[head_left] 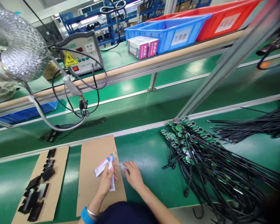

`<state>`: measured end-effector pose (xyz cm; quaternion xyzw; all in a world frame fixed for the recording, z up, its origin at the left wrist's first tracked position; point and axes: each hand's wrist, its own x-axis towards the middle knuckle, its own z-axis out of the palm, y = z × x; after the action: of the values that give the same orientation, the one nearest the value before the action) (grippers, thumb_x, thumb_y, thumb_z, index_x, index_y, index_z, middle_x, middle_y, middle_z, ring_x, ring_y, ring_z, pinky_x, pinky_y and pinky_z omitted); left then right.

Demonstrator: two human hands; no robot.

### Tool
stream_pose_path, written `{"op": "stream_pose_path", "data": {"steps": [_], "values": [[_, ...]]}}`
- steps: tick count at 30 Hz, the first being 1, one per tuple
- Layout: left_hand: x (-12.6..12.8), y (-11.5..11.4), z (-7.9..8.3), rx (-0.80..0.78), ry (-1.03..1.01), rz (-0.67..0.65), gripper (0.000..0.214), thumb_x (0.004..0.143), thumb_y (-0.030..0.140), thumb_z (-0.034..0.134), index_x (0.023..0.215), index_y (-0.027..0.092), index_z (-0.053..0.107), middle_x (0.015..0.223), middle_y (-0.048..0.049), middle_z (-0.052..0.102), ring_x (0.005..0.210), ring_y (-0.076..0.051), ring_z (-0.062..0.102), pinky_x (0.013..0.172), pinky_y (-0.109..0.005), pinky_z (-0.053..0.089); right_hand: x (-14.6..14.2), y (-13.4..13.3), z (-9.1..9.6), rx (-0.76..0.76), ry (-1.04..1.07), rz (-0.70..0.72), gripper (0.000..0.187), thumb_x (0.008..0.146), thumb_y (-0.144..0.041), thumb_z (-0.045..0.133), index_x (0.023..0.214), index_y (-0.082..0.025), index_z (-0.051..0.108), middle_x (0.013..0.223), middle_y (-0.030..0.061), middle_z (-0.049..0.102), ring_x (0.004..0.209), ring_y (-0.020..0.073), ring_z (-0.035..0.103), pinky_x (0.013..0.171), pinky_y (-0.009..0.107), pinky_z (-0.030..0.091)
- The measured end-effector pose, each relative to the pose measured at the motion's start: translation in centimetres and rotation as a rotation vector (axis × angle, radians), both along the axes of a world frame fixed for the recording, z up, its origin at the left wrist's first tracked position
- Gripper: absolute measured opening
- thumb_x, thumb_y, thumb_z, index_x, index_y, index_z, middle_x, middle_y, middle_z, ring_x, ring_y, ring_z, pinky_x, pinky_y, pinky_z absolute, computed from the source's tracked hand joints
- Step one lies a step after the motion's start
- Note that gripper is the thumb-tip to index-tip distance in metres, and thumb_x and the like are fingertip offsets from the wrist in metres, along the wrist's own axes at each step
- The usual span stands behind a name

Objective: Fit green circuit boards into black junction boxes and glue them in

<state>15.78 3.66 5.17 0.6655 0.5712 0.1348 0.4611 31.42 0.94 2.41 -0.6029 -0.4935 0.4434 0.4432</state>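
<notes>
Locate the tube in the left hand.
The tube is below and left of the head view's centre, in the left hand over the cardboard sheet, with the right hand to its right.

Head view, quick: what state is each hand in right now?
Left hand: closed around a white tube.
Right hand: at a small pale item; open or pinching it, can't tell.

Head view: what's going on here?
A person's left hand grips a white-and-pink tube over a cardboard sheet, with a slim printed carton against it; whether the carton is also held isn't clear. The right hand is just beside, its fingers at a small translucent piece, too blurred to name. Black plastic parts lie on cardboard to the left; green circuit boards with black cables are heaped to the right.
</notes>
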Motion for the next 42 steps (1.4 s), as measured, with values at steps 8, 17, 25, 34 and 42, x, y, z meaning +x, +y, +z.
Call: {"op": "stream_pose_path", "data": {"steps": [8, 17, 25, 34, 42], "values": [[-1.1, -2.9, 3.8, 0.036, 0.129, -0.047, 0.023, 0.091, 0.034, 0.044, 0.109, 0.02, 0.041, 0.099, -0.0093, 0.061, 0.088, -0.023, 0.063, 0.076, -0.033, 0.048, -1.8, 1.4, 4.6, 0.072, -0.238, 0.341, 0.031, 0.091, -0.041, 0.048, 0.069, -0.02, 0.057, 0.06, -0.0014, 0.055, 0.057, 0.0132, 0.048, 0.055, 0.025, 0.03], [-0.4, -4.9, 5.2, -0.074, 0.181, -0.136, 0.014, 0.082, 0.022, 0.051, 0.095, 0.02, 0.05, 0.098, -0.0105, 0.063, 0.099, -0.03, 0.059, 0.088, -0.041, 0.042, -0.2, -1.8, 6.3, 0.12, -0.431, 0.515, 0.041, 0.098, -0.041, 0.033, 0.067, -0.021, 0.05, 0.061, 0.0015, 0.057, 0.054, 0.0142, 0.048, 0.055, 0.028, 0.028], [-0.6, -3.0, 6.8, -0.423, -0.307, -0.26, 0.043, 0.061, 0.034, 0.077, 0.095, 0.017, 0.057, 0.069, 0.004, 0.058, 0.049, -0.011, 0.051, 0.048, -0.023, 0.044, 2.3, -1.9, 10.4, 0.299, -0.403, 0.691, 0.022, 0.094, -0.034, 0.04, 0.081, -0.022, 0.053, 0.077, 0.0046, 0.058, 0.07, 0.0183, 0.051, 0.065, 0.029, 0.038], [-0.7, -3.4, 9.2, -0.283, -0.596, 0.014, 0.041, 0.071, 0.044, 0.077, 0.091, 0.012, 0.062, 0.074, 0.002, 0.051, 0.069, -0.01, 0.045, 0.062, -0.02, 0.036, 2.9, -1.4, 12.8, 0.124, -0.016, 0.347, 0.021, 0.08, -0.036, 0.066, 0.095, -0.021, 0.062, 0.079, 0.0032, 0.06, 0.07, 0.0176, 0.054, 0.064, 0.028, 0.045], [-0.7, -3.6, 10.0, -0.635, -0.874, -0.177, 0.068, 0.073, 0.077, 0.053, 0.094, 0.012, 0.056, 0.063, -0.0022, 0.057, 0.045, -0.012, 0.055, 0.04, -0.022, 0.044, 2.3, -1.0, 13.1, 0.132, 0.385, 0.379, 0.037, 0.075, -0.042, 0.074, 0.105, -0.023, 0.065, 0.1, 0.0094, 0.063, 0.091, 0.023, 0.058, 0.081, 0.034, 0.047]]}}
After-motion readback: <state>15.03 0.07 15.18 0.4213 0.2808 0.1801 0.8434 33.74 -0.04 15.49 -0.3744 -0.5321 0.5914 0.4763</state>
